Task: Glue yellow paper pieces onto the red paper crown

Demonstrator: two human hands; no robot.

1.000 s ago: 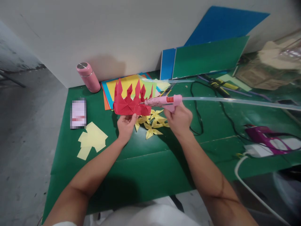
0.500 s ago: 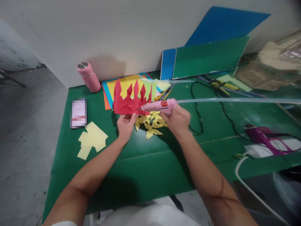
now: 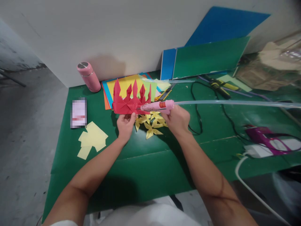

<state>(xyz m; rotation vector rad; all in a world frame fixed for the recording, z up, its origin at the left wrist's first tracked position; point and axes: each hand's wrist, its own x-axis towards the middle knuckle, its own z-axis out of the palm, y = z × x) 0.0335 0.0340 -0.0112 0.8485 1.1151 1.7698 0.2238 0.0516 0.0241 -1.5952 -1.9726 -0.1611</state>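
My left hand (image 3: 125,127) grips the lower edge of a red folded-paper crown (image 3: 125,106), thumb in front, and holds it upright with its points upward. Wrapped around the handle of a pink glue gun (image 3: 157,106) is my right hand (image 3: 177,121). The gun's nozzle points left at the front face of the crown, at or very near the paper. A long clear glue stick (image 3: 225,102) runs out of the gun's back to the right. Below the gun lie several yellow folded-paper flowers (image 3: 151,129), partly hidden by my right hand.
Pale yellow paper pieces (image 3: 94,139), a blurred-out phone (image 3: 78,113) and a pink flask (image 3: 89,77) are on the left. Coloured sheets (image 3: 110,89) lie behind the crown. A black cord (image 3: 199,116), purple-handled tool (image 3: 261,138) and white power strip (image 3: 255,152) occupy the right.
The crown and glue gun have shifted very slightly left. The back end of the gun and its glue stick sit a little lower. Both hands keep their grips.
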